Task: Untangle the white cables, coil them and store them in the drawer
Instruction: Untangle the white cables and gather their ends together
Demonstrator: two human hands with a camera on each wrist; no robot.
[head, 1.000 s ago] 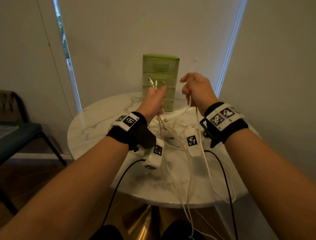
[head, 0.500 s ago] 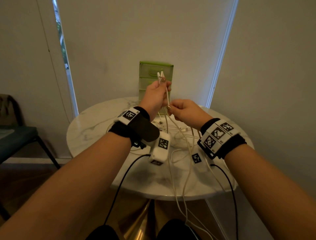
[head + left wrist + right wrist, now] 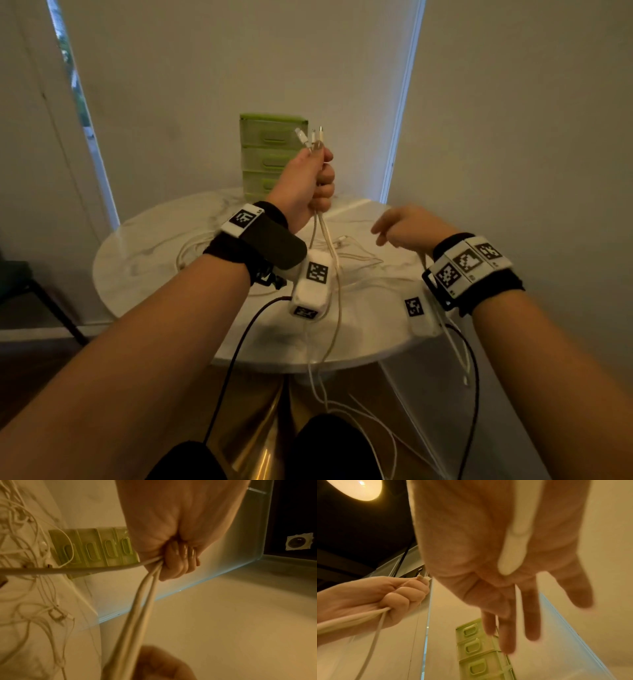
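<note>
Since a moment ago, the right hand [image 3: 407, 228] is dropping away from the left hand [image 3: 306, 183] — fingers now spread, holding nothing, hovering low beside it. The left hand is gripping the white cables [image 3: 323, 240] in a fist, plug ends sticking up above it, strands trailing below toward the table [image 3: 144, 246] and off its near edge. Untangling seems to be under way; next the free hand probably needs to run down the strands — the drawer unit [image 3: 272, 157] is waiting just behind the fist.
</note>
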